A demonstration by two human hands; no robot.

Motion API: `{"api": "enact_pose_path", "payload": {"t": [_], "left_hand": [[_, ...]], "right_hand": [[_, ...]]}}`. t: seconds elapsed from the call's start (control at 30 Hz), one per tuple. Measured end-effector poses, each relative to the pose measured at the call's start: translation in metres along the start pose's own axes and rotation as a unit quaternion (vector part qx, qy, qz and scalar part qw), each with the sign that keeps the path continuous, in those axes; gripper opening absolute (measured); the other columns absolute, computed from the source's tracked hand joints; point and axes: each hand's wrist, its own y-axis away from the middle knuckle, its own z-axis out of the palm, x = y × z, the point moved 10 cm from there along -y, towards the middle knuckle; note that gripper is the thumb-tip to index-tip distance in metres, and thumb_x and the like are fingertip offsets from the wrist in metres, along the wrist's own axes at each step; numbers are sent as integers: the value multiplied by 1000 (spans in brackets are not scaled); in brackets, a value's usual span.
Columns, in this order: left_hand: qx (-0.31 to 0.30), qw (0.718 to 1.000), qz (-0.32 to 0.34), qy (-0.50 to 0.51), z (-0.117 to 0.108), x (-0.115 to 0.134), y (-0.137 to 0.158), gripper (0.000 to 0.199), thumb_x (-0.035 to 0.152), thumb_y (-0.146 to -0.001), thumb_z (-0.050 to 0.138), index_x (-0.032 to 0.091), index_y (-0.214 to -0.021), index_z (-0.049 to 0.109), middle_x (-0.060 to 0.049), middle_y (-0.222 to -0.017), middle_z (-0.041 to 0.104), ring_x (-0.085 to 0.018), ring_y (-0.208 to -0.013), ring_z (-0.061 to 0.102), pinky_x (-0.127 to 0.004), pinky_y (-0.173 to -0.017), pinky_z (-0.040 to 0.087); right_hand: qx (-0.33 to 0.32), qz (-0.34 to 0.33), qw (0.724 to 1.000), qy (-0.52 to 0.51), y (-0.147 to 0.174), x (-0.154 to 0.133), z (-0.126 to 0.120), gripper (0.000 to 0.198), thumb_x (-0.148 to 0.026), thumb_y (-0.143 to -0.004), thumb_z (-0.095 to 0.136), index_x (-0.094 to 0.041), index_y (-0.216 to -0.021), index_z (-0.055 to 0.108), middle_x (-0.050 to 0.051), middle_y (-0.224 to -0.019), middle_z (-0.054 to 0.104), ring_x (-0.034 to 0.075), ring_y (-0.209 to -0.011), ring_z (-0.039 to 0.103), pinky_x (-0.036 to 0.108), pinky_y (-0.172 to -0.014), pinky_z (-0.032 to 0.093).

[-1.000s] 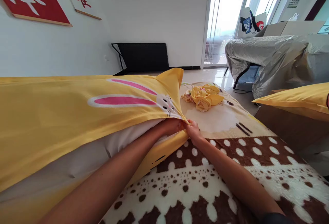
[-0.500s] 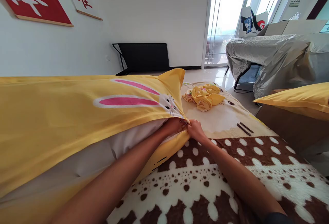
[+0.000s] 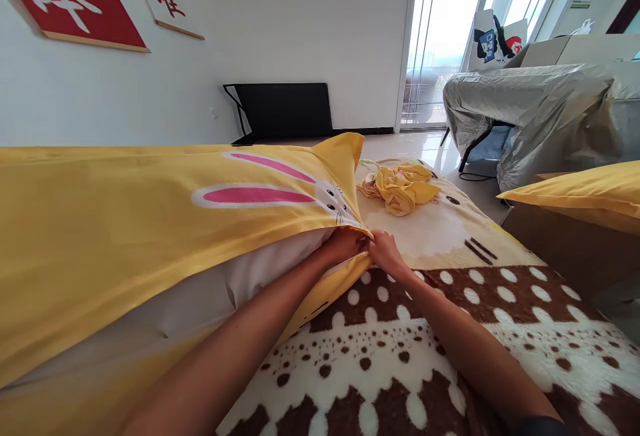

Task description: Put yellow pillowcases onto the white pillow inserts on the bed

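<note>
A long yellow pillowcase (image 3: 125,216) with a rabbit print lies across the left side, its long side slit gaping. Inside shows a white pillow (image 3: 200,309). My left hand (image 3: 347,243) reaches into the right end of the slit, closed near the corner, its fingertips partly hidden by the cloth. Just outside that end, my right hand (image 3: 384,249) pinches the edge of the pillowcase. Both hands meet at the end of the opening.
Under everything spreads a brown and cream plush blanket (image 3: 440,343). Bunched yellow cloth (image 3: 400,189) lies beyond my hands. At right, another yellow pillow (image 3: 585,193) rests on a cardboard box (image 3: 560,249). Farther back stand a silver-covered table (image 3: 540,96) and a black panel (image 3: 285,109).
The whole view has shifted slightly, so things sit a little farther right. Both hands keep the same hold at the corner of the pillowcase.
</note>
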Motion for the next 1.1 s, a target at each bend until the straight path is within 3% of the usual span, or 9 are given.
{"api": "enact_pose_path", "payload": {"t": [0.23,0.43,0.6,0.73,0.87,1.1], "left_hand": [[-39,999,-34,-15,12,-4,-5,22,33,-87,59,12,-92,62,-5,-96,64,-19,-93,61,-42,-88,49],[-29,998,-20,61,-1,-1,0,7,17,-83,60,12,-86,65,-4,-93,68,-18,-93,62,-38,-89,48],[22,993,-34,110,-16,-2,7,20,7,-77,53,13,-87,70,-3,-92,72,-19,-91,62,-31,-88,46],[65,990,-65,111,-16,-9,5,20,5,-78,51,12,-80,69,-4,-88,71,-19,-88,63,-32,-84,48],[82,990,-85,83,-9,-19,0,9,15,-83,58,11,-78,64,-4,-86,67,-17,-87,62,-36,-82,49],[95,989,-103,38,-2,-29,1,23,36,-89,56,13,-88,62,-4,-93,63,-18,-89,60,-37,-84,50]], "right_hand": [[11,-21,1000,15,8,-10,-5,24,-9,-83,41,-13,-90,64,11,-86,68,18,-73,54,28,-62,25],[17,-18,1000,9,5,-12,-8,21,-11,-85,41,-15,-83,62,9,-84,68,16,-72,53,28,-62,24],[21,-15,1000,-1,3,-9,-9,20,-13,-85,43,-15,-81,62,8,-83,67,16,-71,51,27,-62,24],[33,-4,999,-18,4,-8,-12,19,-12,-84,43,-15,-78,61,7,-78,65,15,-69,48,28,-62,23],[47,2,997,-53,8,-12,-16,17,-13,-83,45,-16,-74,59,5,-74,63,14,-65,44,27,-61,23],[40,1,990,-133,12,-18,-12,19,-19,-79,47,-17,-60,51,-1,-59,51,12,-59,36,24,-55,22]]}}
